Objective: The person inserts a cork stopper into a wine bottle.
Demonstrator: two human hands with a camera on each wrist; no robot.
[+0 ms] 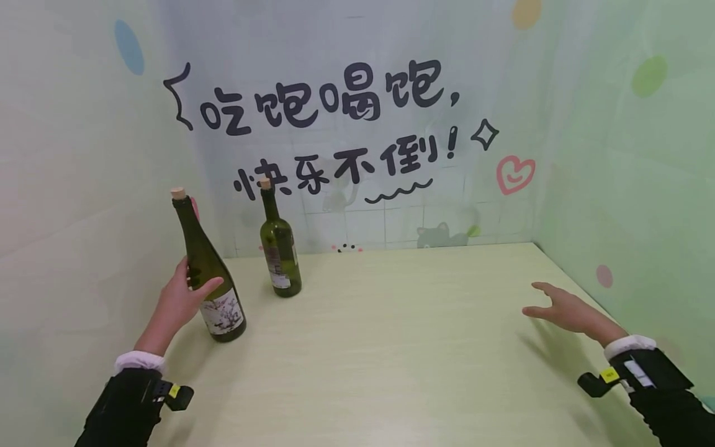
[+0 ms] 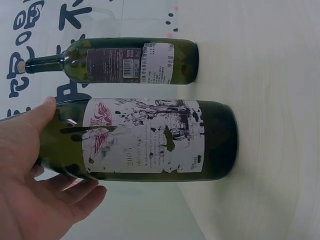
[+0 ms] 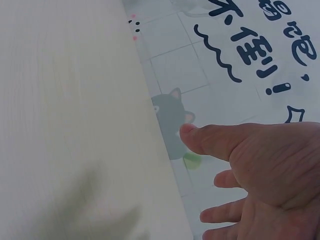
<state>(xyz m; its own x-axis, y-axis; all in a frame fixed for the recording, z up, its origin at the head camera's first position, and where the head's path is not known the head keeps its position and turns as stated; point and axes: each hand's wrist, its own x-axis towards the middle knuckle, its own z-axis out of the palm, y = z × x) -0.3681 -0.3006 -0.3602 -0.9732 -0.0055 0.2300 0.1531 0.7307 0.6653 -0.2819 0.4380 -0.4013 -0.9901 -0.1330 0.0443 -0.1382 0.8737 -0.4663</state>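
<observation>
A tall dark green bottle (image 1: 209,261) with a cork and a worn pale label stands on the left of the table. My left hand (image 1: 181,295) is around its upper body, thumb on one side and fingers on the other. In the left wrist view the thumb (image 2: 47,112) lies at the bottle's edge, while several fingers show loosely spread past the opposite edge. Behind stands a smaller green corked bottle (image 1: 279,254), its back label facing the left wrist camera. Over the table's right side, my right hand (image 1: 570,310) hovers with thumb and fingers apart, holding nothing.
The pale wooden table (image 1: 391,347) runs back to a wall sheet (image 1: 357,223) with black lettering and drawings. Side walls (image 1: 631,198) close in both sides. The smaller bottle is close behind and to the right of the larger one.
</observation>
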